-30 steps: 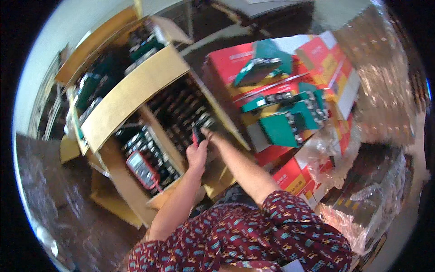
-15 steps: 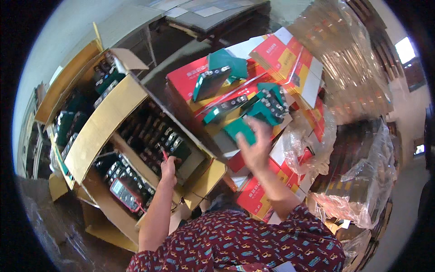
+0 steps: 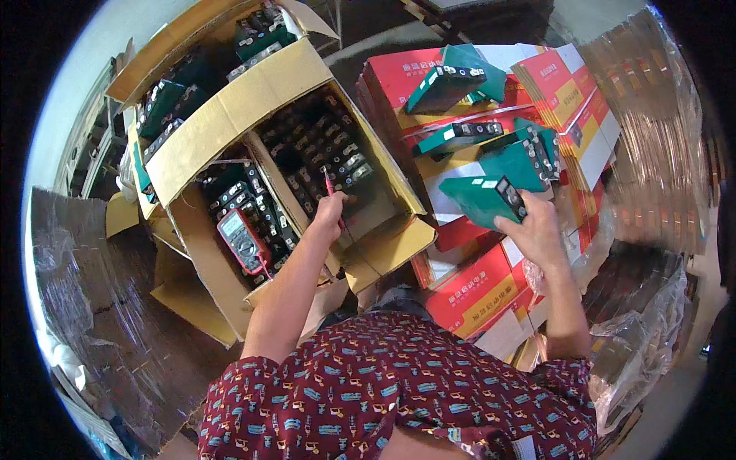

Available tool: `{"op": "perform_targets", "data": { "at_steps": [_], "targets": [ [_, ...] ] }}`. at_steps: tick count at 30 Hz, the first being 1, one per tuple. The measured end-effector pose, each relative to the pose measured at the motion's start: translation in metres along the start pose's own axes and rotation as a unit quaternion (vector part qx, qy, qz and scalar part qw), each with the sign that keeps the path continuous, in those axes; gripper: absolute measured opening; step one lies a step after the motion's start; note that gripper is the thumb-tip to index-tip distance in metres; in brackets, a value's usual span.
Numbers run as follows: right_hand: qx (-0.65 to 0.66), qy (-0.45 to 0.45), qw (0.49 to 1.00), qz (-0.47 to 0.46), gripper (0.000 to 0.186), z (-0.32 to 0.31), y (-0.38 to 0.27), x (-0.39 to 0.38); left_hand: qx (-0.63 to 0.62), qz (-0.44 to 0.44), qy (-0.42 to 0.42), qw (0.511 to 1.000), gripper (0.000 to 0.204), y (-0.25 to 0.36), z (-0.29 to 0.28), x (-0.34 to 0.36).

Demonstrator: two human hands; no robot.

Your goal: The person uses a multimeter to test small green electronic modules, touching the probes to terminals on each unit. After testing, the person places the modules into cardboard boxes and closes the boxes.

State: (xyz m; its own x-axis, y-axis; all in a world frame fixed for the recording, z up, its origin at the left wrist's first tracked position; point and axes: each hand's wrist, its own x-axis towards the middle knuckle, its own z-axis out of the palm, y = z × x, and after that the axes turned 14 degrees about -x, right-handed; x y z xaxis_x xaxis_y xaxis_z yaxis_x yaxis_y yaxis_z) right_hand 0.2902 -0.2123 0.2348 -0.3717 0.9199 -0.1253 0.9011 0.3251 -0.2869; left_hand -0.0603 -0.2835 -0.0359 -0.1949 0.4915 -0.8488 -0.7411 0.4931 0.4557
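My left hand (image 3: 330,211) is closed on a red multimeter probe (image 3: 329,182) over the right compartment of an open cardboard box (image 3: 234,115), where rows of dark cells with metal terminals (image 3: 303,146) stand. In the left compartment, a red-cased multimeter (image 3: 241,239) rests on more such cells. My right hand (image 3: 521,222) grips a flat green cell with a black terminal end (image 3: 475,195), at the front of several green cells (image 3: 451,138) lying on flattened red, white and yellow printed cartons (image 3: 475,299).
A second open box (image 3: 123,84) of green cells stands behind. Plastic-wrapped stacks of brown cardboard (image 3: 652,153) line the right side, with loose clear plastic (image 3: 636,345) lower down. Another wrapped brown stack (image 3: 100,307) is at the left. A dark table edge (image 3: 452,15) shows at the top.
My right hand has left the box, moved right to the cartons and taken hold of a green cell. My left hand still holds the probe over the box.
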Motion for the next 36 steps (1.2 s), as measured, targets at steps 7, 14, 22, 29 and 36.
{"op": "perform_targets", "data": {
  "at_steps": [7,14,22,29,36],
  "targets": [
    [-0.024,-0.054,0.966,-0.25,0.043,-0.031,-0.083,0.016,0.065,0.001,0.002,0.998,0.022,0.007,-0.002,-0.007],
    [-0.14,-0.159,0.906,-0.366,0.033,0.017,-0.165,0.079,-0.011,0.082,0.031,0.996,0.027,-0.005,-0.022,0.007],
    [-0.204,-0.203,0.853,-0.436,0.041,0.064,-0.167,0.118,-0.067,0.074,0.025,0.995,0.03,-0.003,-0.016,-0.015],
    [-0.245,-0.227,0.841,-0.426,0.019,0.159,-0.129,0.136,-0.032,0.119,0.027,0.992,0.028,0.007,0.01,-0.068],
    [-0.315,-0.064,0.842,-0.432,0.017,0.282,-0.102,0.129,-0.076,0.172,-0.009,0.982,0.036,-0.038,-0.02,-0.1]
  ]
}}
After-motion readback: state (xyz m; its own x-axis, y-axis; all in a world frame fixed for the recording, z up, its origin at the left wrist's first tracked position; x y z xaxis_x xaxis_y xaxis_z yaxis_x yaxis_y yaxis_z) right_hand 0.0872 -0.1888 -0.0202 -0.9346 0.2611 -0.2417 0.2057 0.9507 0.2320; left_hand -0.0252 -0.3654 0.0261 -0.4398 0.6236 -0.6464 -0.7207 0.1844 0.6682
